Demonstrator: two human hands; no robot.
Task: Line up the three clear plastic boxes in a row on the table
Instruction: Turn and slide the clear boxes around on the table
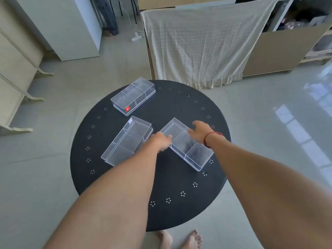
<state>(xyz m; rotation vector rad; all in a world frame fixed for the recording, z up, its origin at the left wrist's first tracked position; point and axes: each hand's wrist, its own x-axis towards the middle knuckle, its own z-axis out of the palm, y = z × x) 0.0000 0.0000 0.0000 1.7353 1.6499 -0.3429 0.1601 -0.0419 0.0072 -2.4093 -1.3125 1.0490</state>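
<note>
Three clear plastic boxes lie on a round black table (161,191). The far box (133,95) carries a red sticker and sits near the table's back left. The left box (127,141) lies slanted at mid-left. The right box (186,146) lies slanted the other way at mid-right. My left hand (160,141) grips the right box's left long side. My right hand (200,132), with a red cord at the wrist, holds its right long side near the far end. The box rests on the table between both hands.
A pale cloth (203,47) hangs over a cabinet just behind the table. White furniture (71,27) stands at the back left, shelving at the far left and right. My bare feet (179,239) show on the tiled floor below the table's near edge.
</note>
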